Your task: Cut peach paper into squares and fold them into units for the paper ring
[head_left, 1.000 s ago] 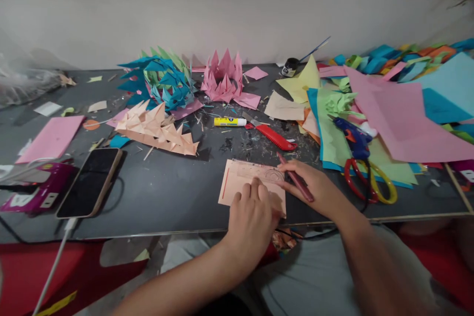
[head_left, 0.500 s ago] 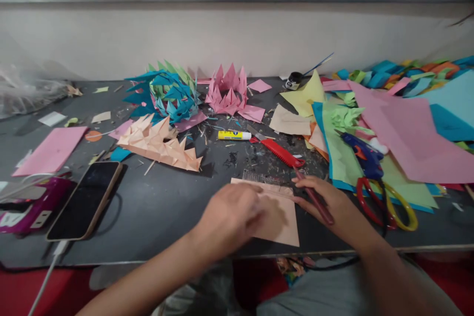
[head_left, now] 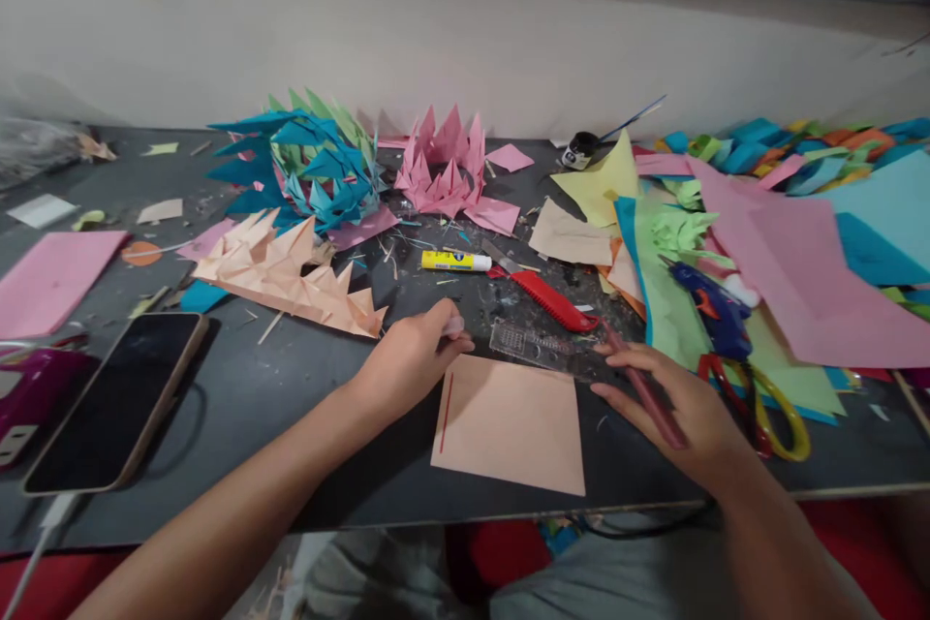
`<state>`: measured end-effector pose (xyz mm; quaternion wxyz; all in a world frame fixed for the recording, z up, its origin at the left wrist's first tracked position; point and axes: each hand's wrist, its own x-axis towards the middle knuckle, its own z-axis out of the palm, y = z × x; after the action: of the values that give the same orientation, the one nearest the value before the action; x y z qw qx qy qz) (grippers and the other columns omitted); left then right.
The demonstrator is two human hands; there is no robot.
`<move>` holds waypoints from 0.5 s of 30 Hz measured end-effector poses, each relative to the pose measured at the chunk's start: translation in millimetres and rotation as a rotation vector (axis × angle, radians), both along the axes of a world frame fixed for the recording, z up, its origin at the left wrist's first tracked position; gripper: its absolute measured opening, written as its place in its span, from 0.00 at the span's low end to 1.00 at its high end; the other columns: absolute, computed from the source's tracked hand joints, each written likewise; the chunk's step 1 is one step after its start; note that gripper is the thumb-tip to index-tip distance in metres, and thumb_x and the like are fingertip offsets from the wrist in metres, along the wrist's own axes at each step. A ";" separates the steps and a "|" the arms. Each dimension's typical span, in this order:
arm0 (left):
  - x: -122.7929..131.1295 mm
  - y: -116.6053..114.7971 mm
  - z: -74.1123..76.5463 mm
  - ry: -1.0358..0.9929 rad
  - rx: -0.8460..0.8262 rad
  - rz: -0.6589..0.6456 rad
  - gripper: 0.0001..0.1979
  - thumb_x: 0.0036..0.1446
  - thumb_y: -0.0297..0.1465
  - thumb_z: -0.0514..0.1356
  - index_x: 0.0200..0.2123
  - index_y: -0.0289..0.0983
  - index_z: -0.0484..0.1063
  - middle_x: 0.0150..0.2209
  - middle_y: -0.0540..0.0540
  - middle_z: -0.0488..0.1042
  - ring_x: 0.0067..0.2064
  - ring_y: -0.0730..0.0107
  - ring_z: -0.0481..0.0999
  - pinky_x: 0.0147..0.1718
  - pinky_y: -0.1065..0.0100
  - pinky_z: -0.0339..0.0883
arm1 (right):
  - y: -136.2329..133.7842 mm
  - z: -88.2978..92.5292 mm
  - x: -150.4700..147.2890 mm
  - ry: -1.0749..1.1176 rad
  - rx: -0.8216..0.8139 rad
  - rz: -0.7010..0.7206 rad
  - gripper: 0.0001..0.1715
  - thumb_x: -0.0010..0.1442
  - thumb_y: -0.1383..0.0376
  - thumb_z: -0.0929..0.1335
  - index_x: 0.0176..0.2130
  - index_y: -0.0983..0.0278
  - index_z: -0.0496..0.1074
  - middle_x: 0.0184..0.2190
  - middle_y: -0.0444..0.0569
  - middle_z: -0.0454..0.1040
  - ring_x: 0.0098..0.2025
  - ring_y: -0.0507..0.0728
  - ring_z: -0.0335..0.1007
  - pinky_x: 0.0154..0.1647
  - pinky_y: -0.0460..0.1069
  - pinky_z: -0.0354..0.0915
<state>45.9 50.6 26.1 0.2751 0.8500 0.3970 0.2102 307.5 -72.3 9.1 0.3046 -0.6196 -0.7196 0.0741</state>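
Observation:
A peach sheet of paper (head_left: 511, 431) lies flat near the table's front edge, with a short red line (head_left: 448, 414) along its left side. My left hand (head_left: 407, 354) is closed just beyond the sheet's upper left corner, pinching a small pale pinkish piece (head_left: 454, 325) whose kind I cannot make out. In my right hand (head_left: 675, 407), to the right of the sheet, is a maroon pen (head_left: 645, 392), slanting across the fingers. A clear plastic ruler (head_left: 534, 344) lies beyond the sheet's top edge, its right end close to my right fingertips.
Behind are a red-handled knife (head_left: 548, 298), a glue stick (head_left: 456, 261) and folded-paper pieces in peach (head_left: 291, 276), blue (head_left: 326, 179) and pink (head_left: 443, 165). A phone (head_left: 116, 402) lies left. Right are a glue gun (head_left: 712, 310), scissors (head_left: 789, 421) and coloured sheets (head_left: 799, 252).
My left hand has moved left and off the paper. The ruler has shifted off the sheet's top edge, and the red line shows now. The view has shifted slightly.

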 end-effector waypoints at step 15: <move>-12.0 -2.6 11.8 -0.193 0.346 0.150 0.12 0.54 0.20 0.53 0.25 0.38 0.53 0.43 0.44 0.74 0.42 0.69 0.75 0.36 0.68 0.69 | -9.2 2.3 -13.7 -0.100 -0.026 0.071 0.12 0.55 0.62 0.67 0.41 0.58 0.64 0.41 0.51 0.74 0.43 0.59 0.72 0.41 0.52 0.70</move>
<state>33.8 48.0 38.0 0.1453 0.8286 0.3891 0.3754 293.8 -81.5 11.4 0.2572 -0.6004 -0.7546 0.0633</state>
